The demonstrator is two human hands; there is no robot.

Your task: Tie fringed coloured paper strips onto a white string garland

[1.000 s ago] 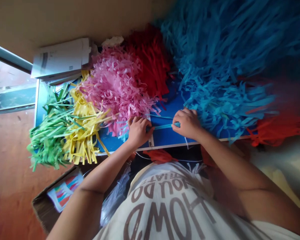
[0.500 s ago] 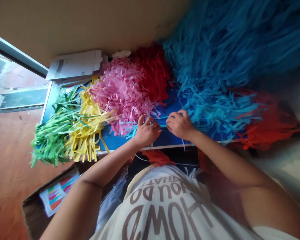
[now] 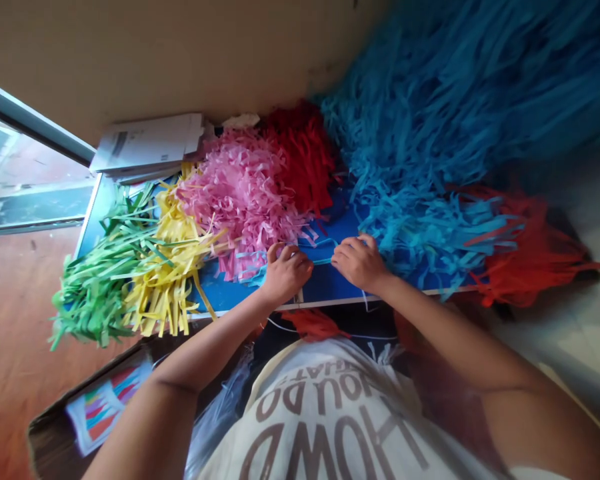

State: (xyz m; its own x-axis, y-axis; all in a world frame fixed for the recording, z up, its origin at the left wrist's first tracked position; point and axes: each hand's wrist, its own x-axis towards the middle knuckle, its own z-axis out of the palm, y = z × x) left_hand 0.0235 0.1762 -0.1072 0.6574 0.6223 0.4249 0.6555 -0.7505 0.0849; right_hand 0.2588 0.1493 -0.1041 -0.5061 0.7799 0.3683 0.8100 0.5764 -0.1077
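Between my two hands runs a light-blue twisted strip of tassel paper [image 3: 323, 261], just above the blue tabletop [image 3: 330, 290]. My left hand [image 3: 287, 272] is closed round the strip's left part, and frayed blue ends stick out past it beside the pink paper fringe [image 3: 247, 187]. Curled fingers of my right hand [image 3: 359, 263] grip the other end, close to the pile of blue paper fringe [image 3: 425, 220]. Both palms face down, so the fingertips are partly hidden.
Yellow fringe [image 3: 173, 267] and green fringe [image 3: 100, 273] hang over the table's left front edge. Red fringe [image 3: 307, 160] lies behind, orange fringe [image 3: 530, 247] at right. White flat packages [image 3: 145, 143] are stacked at back left. A cardboard box [image 3: 55, 427] stands below left.
My left hand has shifted slightly left, so the gap between the hands is a little wider. The whole view has tilted slightly. Both hands still grip the blue strip.
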